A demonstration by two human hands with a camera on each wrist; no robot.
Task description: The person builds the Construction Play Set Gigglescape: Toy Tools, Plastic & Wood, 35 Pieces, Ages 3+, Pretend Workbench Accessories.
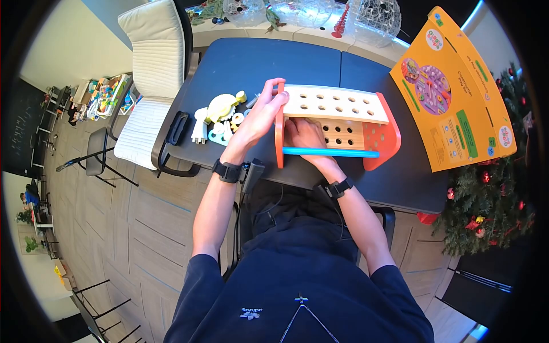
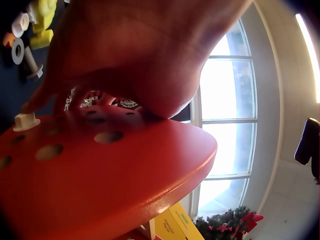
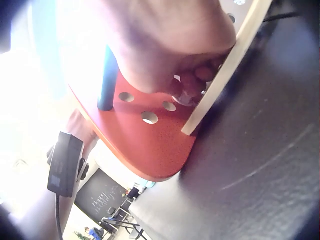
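A toy workbench with a pale perforated top (image 1: 334, 104), a lower shelf and orange-red side panels (image 1: 382, 143) stands on the dark table. A blue rod (image 1: 331, 152) spans its front. My left hand (image 1: 258, 120) grips the left side panel (image 2: 120, 155) near its upper edge. One of its fingers touches the white head of a bolt (image 2: 26, 121) set in that panel's outer face. My right hand (image 1: 307, 137) reaches behind the blue rod, under the top. Its curled fingers hold a small whitish piece (image 3: 184, 99) against the panel's inner face; they mostly hide it.
Yellow, white and pale green toy parts (image 1: 220, 114) lie left of the workbench, near a loose grey bolt (image 2: 33, 64). A large yellow-orange box (image 1: 452, 91) stands at the right. Beside the table are a white padded chair (image 1: 151, 86) and a decorated tree (image 1: 480, 206).
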